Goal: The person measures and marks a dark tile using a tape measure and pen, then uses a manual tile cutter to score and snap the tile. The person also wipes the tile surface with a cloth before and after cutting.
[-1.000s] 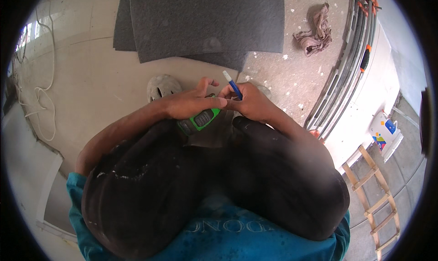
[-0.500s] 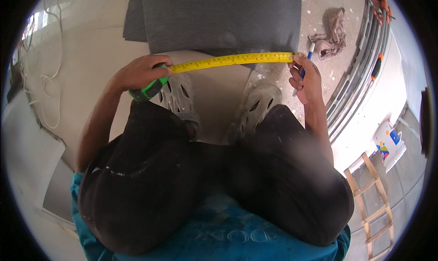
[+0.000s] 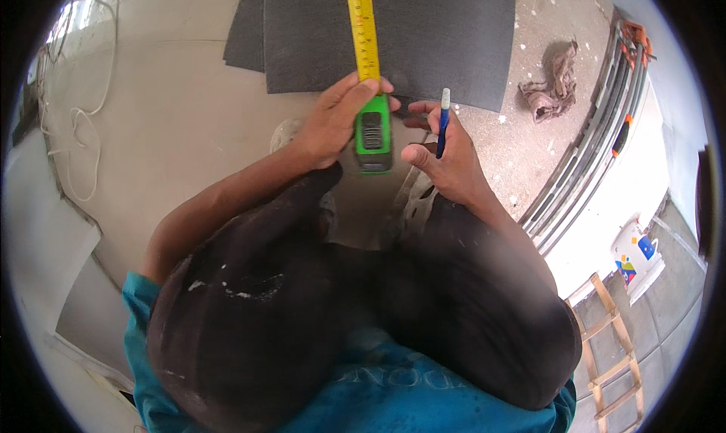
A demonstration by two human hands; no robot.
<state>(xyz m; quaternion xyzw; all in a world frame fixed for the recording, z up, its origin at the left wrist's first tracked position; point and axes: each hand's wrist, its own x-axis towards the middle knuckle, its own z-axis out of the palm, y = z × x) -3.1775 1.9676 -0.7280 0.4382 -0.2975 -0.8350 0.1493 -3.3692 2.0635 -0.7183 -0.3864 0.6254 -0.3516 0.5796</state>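
Your left hand (image 3: 333, 123) is gripping the green tape measure (image 3: 373, 134), its yellow blade (image 3: 363, 24) running straight away across the dark tile (image 3: 439, 40); your right hand (image 3: 446, 157), just beside it, is pinching a blue pencil (image 3: 442, 123) upright.

**Squatting person with tape measure over dark tile**

- Left hand (image 3: 333, 123): wrapped round a green tape measure case (image 3: 373, 134), thumb up at the mouth of the case.
- Yellow tape blade (image 3: 363, 28): runs straight up from the case across the dark grey tile (image 3: 446, 40), out of the top edge.
- Right hand (image 3: 446, 161): just beside the case, pinching a blue pencil (image 3: 442, 123) upright, white tip upward.
- Second dark tile (image 3: 243, 36): partly under the first, on its left.
- Floor (image 3: 174, 130): pale, dusty; white cable (image 3: 79, 142) looped at left.
- Crumpled rag (image 3: 550, 81): on the floor, right of the tiles.
- Metal rails (image 3: 597, 138): bundled along the right.
- Wooden ladder (image 3: 609, 350): lower right.
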